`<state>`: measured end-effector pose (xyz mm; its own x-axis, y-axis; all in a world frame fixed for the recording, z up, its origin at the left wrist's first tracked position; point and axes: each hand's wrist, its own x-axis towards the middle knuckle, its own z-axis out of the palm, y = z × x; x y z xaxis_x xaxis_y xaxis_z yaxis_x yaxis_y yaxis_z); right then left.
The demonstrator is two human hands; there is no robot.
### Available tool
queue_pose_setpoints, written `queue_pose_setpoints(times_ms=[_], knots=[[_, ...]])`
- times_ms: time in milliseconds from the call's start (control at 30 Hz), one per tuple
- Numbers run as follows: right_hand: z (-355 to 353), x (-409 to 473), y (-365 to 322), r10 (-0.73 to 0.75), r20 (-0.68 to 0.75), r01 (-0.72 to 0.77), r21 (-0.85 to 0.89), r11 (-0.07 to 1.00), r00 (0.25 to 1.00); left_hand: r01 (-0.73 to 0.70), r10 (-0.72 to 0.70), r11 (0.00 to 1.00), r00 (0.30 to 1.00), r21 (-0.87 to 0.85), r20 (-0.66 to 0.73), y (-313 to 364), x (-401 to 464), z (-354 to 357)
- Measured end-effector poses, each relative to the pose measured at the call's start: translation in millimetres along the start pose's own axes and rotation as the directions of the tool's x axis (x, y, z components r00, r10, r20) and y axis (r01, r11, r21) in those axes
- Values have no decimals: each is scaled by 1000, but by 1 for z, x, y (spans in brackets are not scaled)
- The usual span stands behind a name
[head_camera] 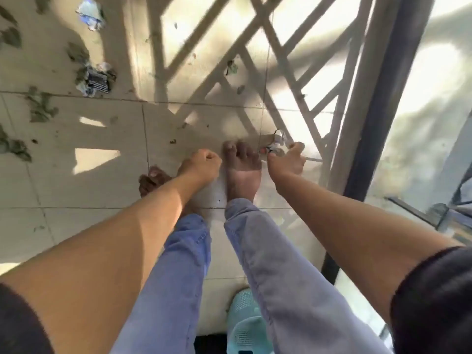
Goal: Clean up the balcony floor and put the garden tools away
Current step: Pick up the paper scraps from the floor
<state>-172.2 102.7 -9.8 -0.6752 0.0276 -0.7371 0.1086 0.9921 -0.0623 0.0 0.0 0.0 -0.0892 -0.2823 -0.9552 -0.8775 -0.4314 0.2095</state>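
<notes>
Although both arms reach down toward the pale tiled balcony floor (89, 180), only one is engaged with litter. At far left, wilted grey-green leaf scraps (39, 108) lie scattered over the tiles, with a crumpled silver-and-black foil wrapper (95, 80) among them and a torn blue-white paper scrap (90, 12) further off. None of these is near either hand.

Toward centre, the left hand (201, 163) hangs just above the bare left foot (153, 178), fingers curled into a loose fist; nothing is seen in it.

Right of the bare right foot (242, 169), the right hand (288, 159) pinches a small crumpled silvery wrapper with a red patch (274, 148) between thumb and fingertips, at or just above the floor, near the dark metal railing post (370, 118). The frame is blurred, so contact with the tile cannot be confirmed.

Risk, as judged: the pinch is light and the wrapper sits close to the railing, so a slip could drop it through the railing's opening. Leaf scraps underfoot could be trodden and spread. No garden tools are in view.
</notes>
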Motion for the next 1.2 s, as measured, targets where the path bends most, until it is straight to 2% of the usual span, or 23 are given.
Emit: queue_pose_setpoints(times_ms=[133,300,433,533,633,733,800,867,1033,1133,1200], knots=[[11,15,-5,81,-68,-68,174,982,994,35,-33,997,999,-62,28,12,0,-6],[16,37,-22,171,6,-165,293,942,985,-1,5,997,998,-76,56,26,-12,-21],[7,45,-32,135,37,-139,305,942,990,-3,6,997,999,-73,47,29,-15,-26],[-6,28,-41,92,91,-121,391,913,992,73,-65,986,996,-148,60,41,-22,-29],[-17,-8,-53,-34,194,-53,423,905,980,174,-143,908,984,-382,109,60,-40,-33],[-15,-48,-63,-194,277,70,400,914,941,212,-135,773,976,-598,171,71,-52,-40],[-7,-70,-70,-281,331,158,354,922,901,201,-110,742,977,-639,181,76,-53,-46],[1,-88,-80,-349,361,244,306,920,865,165,-89,755,985,-635,149,77,-51,-49],[8,-103,-98,-417,380,300,331,895,826,47,-86,770,996,-636,-31,55,-43,-65],[12,-100,-107,-455,375,379,262,888,807,49,-121,701,991,-712,-52,42,-38,-81],[14,-98,-118,-517,326,502,135,854,792,55,-175,635,982,-770,-75,35,-34,-90]])
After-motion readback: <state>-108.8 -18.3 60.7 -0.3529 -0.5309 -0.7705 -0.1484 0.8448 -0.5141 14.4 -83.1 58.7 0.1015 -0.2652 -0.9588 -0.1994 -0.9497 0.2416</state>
